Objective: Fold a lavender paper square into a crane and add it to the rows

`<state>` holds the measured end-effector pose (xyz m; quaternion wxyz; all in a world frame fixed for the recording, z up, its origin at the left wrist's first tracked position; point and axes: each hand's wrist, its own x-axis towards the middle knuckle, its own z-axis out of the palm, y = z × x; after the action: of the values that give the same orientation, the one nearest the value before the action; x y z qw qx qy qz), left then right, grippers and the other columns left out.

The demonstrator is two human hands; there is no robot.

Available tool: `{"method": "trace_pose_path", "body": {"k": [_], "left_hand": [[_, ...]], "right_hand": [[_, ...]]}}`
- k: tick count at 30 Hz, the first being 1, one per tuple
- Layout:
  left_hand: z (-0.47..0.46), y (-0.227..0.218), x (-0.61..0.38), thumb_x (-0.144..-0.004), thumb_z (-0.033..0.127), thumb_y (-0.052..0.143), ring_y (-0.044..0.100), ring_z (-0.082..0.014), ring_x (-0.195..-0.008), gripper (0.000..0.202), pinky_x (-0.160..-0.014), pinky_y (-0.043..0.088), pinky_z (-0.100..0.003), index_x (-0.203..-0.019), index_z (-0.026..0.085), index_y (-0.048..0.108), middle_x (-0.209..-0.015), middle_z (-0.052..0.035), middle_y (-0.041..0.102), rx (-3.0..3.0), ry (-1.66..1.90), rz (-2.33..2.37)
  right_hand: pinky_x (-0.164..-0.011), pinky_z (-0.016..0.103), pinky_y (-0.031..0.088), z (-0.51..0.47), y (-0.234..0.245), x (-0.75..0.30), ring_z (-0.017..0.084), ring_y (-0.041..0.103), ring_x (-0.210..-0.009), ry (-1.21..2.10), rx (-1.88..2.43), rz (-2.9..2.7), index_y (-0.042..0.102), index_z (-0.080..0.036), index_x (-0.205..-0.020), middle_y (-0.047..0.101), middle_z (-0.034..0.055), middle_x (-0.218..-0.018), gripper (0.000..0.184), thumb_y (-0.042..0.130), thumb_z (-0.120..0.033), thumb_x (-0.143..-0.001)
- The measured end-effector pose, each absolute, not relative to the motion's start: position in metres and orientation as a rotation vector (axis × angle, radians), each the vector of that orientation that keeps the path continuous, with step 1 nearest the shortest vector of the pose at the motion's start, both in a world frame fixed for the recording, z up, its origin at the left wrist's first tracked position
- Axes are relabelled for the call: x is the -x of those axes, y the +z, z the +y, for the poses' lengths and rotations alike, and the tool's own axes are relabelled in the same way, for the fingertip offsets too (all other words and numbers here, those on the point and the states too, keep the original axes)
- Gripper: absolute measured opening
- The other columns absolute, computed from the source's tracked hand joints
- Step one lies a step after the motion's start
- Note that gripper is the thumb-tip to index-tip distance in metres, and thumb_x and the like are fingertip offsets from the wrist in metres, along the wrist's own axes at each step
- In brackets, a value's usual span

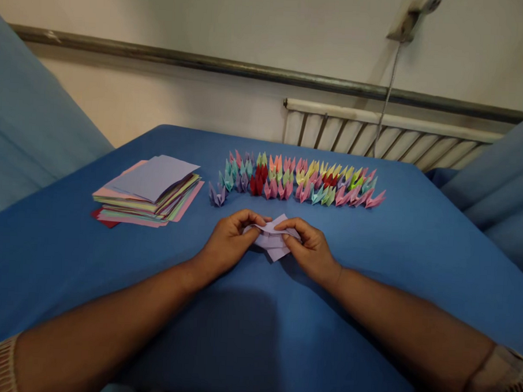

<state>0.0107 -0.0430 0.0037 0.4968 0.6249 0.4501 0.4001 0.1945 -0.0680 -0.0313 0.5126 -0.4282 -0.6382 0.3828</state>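
A partly folded lilac paper (273,239) lies on the blue table (415,249) in front of me. My left hand (229,241) pinches its left side with curled fingers. My right hand (309,247) grips its right side, fingers pressed on the folds. Just beyond the hands stand rows of several folded paper cranes (297,180) in pink, yellow, green, red and lilac. One lilac crane (217,195) stands apart at the left end of the rows.
A stack of coloured paper sheets (151,191), lilac sheet on top, lies at the left of the table. A metal rail and a white railing (377,131) run along the wall behind. Blue fabric (26,128) rises at both sides.
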Motion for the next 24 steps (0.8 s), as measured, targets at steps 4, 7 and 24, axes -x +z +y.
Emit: {"method": "trace_pose_path", "body": {"k": [4, 7, 24], "left_hand": [[-0.043, 0.0083, -0.0095, -0.077, 0.025, 0.061, 0.065, -0.02, -0.101, 0.01, -0.096, 0.048, -0.038, -0.084, 0.019, 0.065, -0.103, -0.0049, 0.071, -1.512, 0.927, 1.075], [-0.0441, 0.0102, -0.0109, -0.072, 0.021, 0.066, 0.065, -0.0201, -0.102, 0.016, -0.096, 0.049, -0.037, -0.088, 0.019, 0.064, -0.105, -0.0045, 0.071, -1.447, 0.973, 1.044], [-0.046, 0.0105, -0.0057, -0.082, 0.026, 0.058, 0.063, -0.0221, -0.106, 0.007, -0.095, 0.047, -0.039, -0.081, 0.019, 0.06, -0.112, -0.0078, 0.07, -1.601, 1.032, 1.057]], "right_hand": [[-0.074, 0.031, 0.048, -0.0679, -0.0294, -0.1962, 0.016, 0.061, -0.08, 0.964, 1.008, -1.492, 0.066, -0.021, -0.094, 0.067, 0.0015, -0.09, 0.018, 0.052, -0.019, -0.083], [-0.071, 0.029, 0.048, -0.0673, -0.0297, -0.1967, 0.015, 0.06, -0.078, 0.964, 0.994, -1.455, 0.066, -0.022, -0.095, 0.067, 0.0007, -0.089, 0.019, 0.051, -0.018, -0.083], [-0.077, 0.035, 0.05, -0.0623, -0.0315, -0.1927, 0.018, 0.063, -0.081, 0.949, 1.029, -1.337, 0.069, -0.022, -0.093, 0.069, 0.0029, -0.091, 0.017, 0.055, -0.026, -0.083]]}}
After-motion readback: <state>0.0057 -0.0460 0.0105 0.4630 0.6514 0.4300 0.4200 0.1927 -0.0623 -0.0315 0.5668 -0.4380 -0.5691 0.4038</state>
